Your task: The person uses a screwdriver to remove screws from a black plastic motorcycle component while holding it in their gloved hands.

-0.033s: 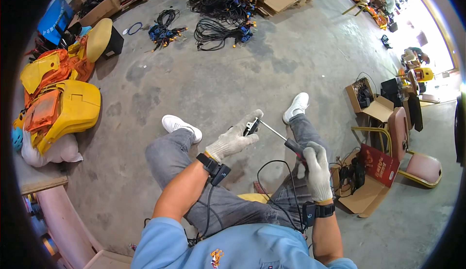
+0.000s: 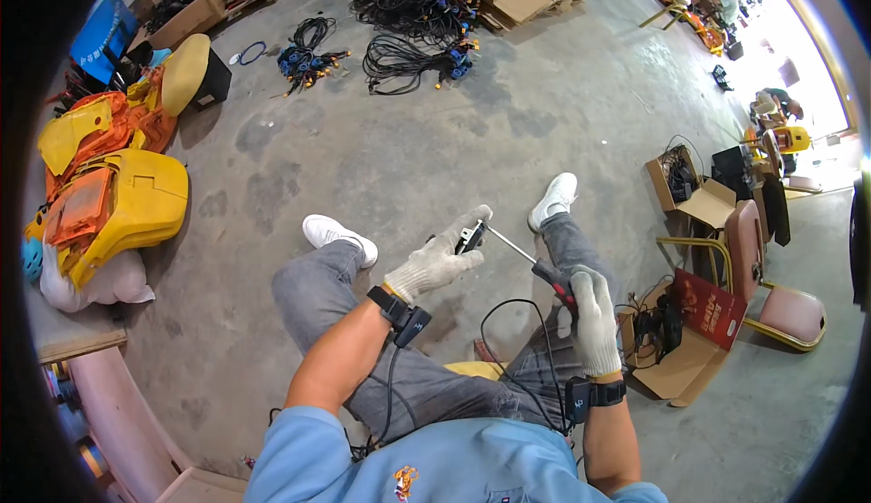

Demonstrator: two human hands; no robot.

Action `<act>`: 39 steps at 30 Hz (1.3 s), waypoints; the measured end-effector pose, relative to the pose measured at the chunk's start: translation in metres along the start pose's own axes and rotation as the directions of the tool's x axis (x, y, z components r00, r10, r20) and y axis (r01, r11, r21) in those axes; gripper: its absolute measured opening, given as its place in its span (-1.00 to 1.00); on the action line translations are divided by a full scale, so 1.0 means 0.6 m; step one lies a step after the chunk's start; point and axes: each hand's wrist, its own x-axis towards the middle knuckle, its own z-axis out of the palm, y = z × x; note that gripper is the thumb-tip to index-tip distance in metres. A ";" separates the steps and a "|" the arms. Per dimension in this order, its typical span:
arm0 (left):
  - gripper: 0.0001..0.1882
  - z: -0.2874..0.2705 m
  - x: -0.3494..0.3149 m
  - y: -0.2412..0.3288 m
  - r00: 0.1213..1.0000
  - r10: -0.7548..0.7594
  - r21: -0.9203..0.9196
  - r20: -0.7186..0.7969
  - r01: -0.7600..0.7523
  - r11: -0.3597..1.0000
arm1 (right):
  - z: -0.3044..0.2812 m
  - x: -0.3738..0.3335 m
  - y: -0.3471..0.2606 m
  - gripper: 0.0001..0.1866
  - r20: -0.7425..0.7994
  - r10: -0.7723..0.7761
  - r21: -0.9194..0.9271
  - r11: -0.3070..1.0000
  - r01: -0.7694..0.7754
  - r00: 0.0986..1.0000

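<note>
Both my hands wear whitish knitted gloves and are raised above my lap. My left hand point(image 2: 437, 263) grips a small black part with a silvery metal piece point(image 2: 471, 236), its fingers covering some of it. Closed around the dark and red handle of a screwdriver point(image 2: 547, 273) is my right hand point(image 2: 592, 317). The metal shaft slants up and left, and its tip meets or nearly meets the small part; which of these I cannot tell. A thin black cable point(image 2: 497, 307) loops between my forearms.
To the right, an open carton point(image 2: 676, 378) holds black cables beside a gold-framed chair point(image 2: 791, 314). Yellow and orange plastic shells point(image 2: 150, 196) are stacked at left. Bundled black cables point(image 2: 408, 60) lie on the floor ahead, near a larger cable heap. My legs spread on both sides.
The fingers of my right hand have shifted slightly on the screwdriver handle, and more of its red part shows. My left hand and the small part look unmoved.
</note>
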 end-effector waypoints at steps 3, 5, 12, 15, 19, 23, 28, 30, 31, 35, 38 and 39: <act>-0.10 0.001 0.004 -0.013 0.994 0.105 -0.006 -0.022 -0.105 0.994 | 0.002 -0.005 -0.008 -0.40 0.031 0.064 0.124 0.990 -0.068 0.997; -0.10 -0.001 -0.004 0.016 1.000 -0.027 0.031 0.007 0.027 0.999 | 0.008 -0.014 -0.011 -0.44 0.002 -0.109 -0.105 0.989 0.108 0.994; -0.13 0.001 0.001 0.005 0.999 0.042 -0.009 0.028 -0.042 0.999 | -0.003 0.012 0.014 -0.54 -0.012 -0.033 0.117 0.993 0.034 0.999; -0.14 0.003 0.001 0.002 0.999 0.043 -0.005 0.032 -0.043 0.999 | 0.006 -0.001 -0.004 -0.55 -0.006 0.029 0.168 0.985 -0.028 1.000; -0.14 0.005 0.005 -0.013 0.999 0.040 -0.020 0.031 -0.039 0.999 | 0.007 -0.002 0.013 -0.55 -0.047 -0.223 0.020 0.974 0.224 0.974; -0.15 0.003 0.000 0.007 0.999 -0.043 0.028 0.034 0.042 0.999 | -0.004 -0.004 -0.007 -0.54 -0.013 -0.006 0.020 1.000 0.006 1.000; -0.15 0.003 0.003 0.003 0.999 0.026 0.022 0.030 -0.026 0.999 | 0.000 0.002 0.006 -0.56 -0.025 -0.017 0.119 0.993 0.020 1.000; -0.15 0.003 0.002 -0.001 0.999 0.012 0.032 0.037 -0.013 0.999 | 0.004 -0.006 0.000 -0.55 -0.032 -0.160 -0.095 0.983 0.157 0.987; -0.15 0.004 0.002 -0.003 0.998 0.053 0.012 0.032 -0.053 0.999 | 0.003 -0.010 -0.004 -0.55 -0.031 -0.160 -0.094 0.983 0.156 0.987; -0.14 0.004 -0.002 0.013 0.999 -0.015 0.011 0.050 0.015 1.000 | -0.008 -0.013 -0.023 -0.57 0.073 0.009 -0.048 0.999 -0.006 0.997; -0.13 0.005 0.005 -0.025 0.991 0.131 0.012 -0.004 -0.131 0.991 | -0.008 -0.009 -0.018 -0.59 0.151 -0.007 -0.081 0.996 0.019 0.989; -0.13 0.005 0.005 -0.019 0.991 0.131 0.010 -0.001 -0.131 0.991 | -0.009 -0.006 -0.012 -0.59 0.177 -0.033 -0.075 0.996 0.047 0.984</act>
